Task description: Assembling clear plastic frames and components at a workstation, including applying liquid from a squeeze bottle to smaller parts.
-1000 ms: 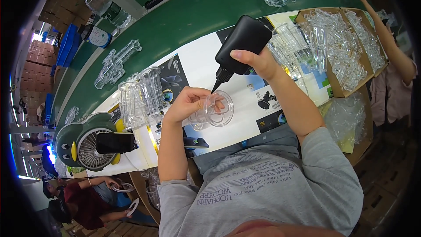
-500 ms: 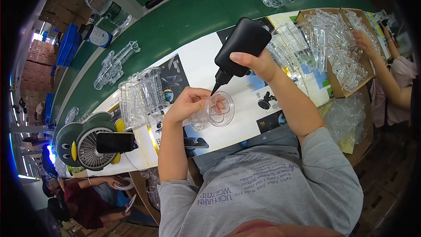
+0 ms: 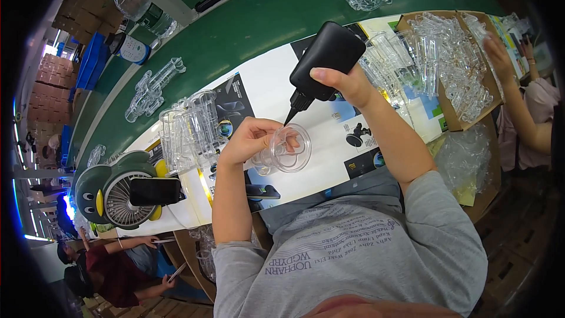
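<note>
My left hand [image 3: 252, 141] grips a clear plastic part [image 3: 292, 152] with a round flared rim, its fingers closed around the narrower body behind the rim. In my right hand [image 3: 348, 85] is a black squeeze bottle [image 3: 327, 59], tipped nozzle-down. The pointed nozzle tip meets or nearly meets the upper left edge of the rim; contact is too fine to make out. Both hands are over a printed white sheet [image 3: 282, 91]. Whether any liquid comes out of the nozzle cannot be seen.
Clear plastic parts stand in a group [image 3: 191, 129] at left, and others [image 3: 391, 62] at right beside a cardboard box [image 3: 447, 112] full of them. A green fan [image 3: 118, 191] with a phone [image 3: 154, 191] is at lower left. Another person's hand [image 3: 499, 56] is by the box.
The clear part has turned slightly in my left hand, its rim shifting a little left and down. My right hand and the bottle barely moved. The other person's hand at right rose and moved right.
</note>
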A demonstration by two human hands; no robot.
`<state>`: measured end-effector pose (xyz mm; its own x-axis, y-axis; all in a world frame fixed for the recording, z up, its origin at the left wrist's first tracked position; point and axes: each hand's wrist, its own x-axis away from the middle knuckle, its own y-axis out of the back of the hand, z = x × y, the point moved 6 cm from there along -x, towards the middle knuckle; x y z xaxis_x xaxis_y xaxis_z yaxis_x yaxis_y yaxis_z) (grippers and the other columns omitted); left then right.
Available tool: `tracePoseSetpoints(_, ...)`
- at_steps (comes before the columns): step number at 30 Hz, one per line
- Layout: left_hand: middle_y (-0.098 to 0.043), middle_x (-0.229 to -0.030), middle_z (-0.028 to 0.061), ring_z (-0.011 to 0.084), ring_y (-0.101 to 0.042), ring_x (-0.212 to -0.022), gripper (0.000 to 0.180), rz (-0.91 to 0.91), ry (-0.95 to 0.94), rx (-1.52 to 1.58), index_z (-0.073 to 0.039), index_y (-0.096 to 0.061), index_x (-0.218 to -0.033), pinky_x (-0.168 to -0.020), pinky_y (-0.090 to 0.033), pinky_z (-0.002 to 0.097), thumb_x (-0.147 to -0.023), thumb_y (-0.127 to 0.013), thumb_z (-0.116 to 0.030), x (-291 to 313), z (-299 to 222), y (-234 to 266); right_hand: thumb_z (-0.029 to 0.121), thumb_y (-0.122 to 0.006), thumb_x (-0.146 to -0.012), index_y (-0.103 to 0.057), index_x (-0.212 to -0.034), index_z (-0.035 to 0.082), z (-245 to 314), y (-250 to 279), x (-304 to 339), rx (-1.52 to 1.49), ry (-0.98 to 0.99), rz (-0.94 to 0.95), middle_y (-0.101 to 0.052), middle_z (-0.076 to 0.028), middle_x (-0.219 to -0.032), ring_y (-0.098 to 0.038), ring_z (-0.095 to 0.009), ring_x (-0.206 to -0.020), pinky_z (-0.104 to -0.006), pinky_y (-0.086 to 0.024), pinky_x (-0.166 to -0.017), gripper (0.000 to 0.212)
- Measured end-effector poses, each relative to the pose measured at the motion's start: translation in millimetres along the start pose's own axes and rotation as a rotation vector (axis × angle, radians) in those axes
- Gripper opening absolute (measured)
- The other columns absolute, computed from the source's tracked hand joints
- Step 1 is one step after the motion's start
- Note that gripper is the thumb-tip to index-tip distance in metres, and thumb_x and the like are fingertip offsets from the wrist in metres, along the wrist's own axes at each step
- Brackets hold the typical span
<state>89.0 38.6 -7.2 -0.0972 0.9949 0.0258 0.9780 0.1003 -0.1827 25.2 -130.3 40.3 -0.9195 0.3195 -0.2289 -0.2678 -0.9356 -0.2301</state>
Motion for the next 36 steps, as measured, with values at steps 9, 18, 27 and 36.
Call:
tracePoseSetpoints(9, -0.064, -0.08, 0.0171, 0.0228, -0.062, -0.071, 0.042, -0.038, -0.009, 0.018, 0.011, -0.061, -0.088, -0.067, -0.049, 0.0323, -0.078, -0.065, -0.03, 2.3, -3.9, 2.0, 0.016, -0.065, -0.07, -0.053, -0.094, 0.005, 0.5, 1.7, -0.8, -0.01, 0.01, -0.009, -0.057, -0.004, -0.084, -0.056, -0.011, -0.075, -0.0246, -0.047, -0.067, 0.03)
tracePoseSetpoints(18, -0.064, -0.082, 0.0167, 0.0227, -0.063, -0.072, 0.038, -0.008, -0.072, 0.067, 0.009, -0.06, -0.096, -0.069, -0.05, 0.032, -0.079, -0.063, -0.025, 5.1, -9.3, 3.8, 0.017, -0.066, -0.068, -0.054, -0.094, 0.004, 3.8, 2.2, -0.6, -0.024, 0.018, -0.032, -0.058, -0.004, -0.084, -0.057, -0.011, -0.075, -0.0252, -0.048, -0.067, 0.031)
tracePoseSetpoints(27, -0.064, -0.08, 0.0169, 0.0222, -0.062, -0.072, 0.039, -0.031, 0.012, 0.011, 0.01, -0.061, -0.088, -0.069, -0.049, 0.0318, -0.079, -0.064, -0.028, 0.9, -4.7, 0.7, 0.017, -0.067, -0.068, -0.054, -0.093, 0.004, 5.3, 0.3, 1.8, 0.014, 0.015, -0.021, -0.058, -0.004, -0.083, -0.056, -0.011, -0.075, -0.0251, -0.048, -0.067, 0.031)
tracePoseSetpoints(36, -0.064, -0.08, 0.0167, 0.023, -0.063, -0.072, 0.041, -0.035, -0.007, 0.014, 0.01, -0.061, -0.089, -0.069, -0.05, 0.0328, -0.078, -0.064, -0.029, 2.5, -4.2, 2.2, 0.017, -0.066, -0.069, -0.051, -0.096, 0.005, -0.4, 2.0, -0.1, -0.067, 0.012, -0.041, -0.056, -0.004, -0.086, -0.056, -0.011, -0.077, -0.0256, -0.048, -0.069, 0.033)
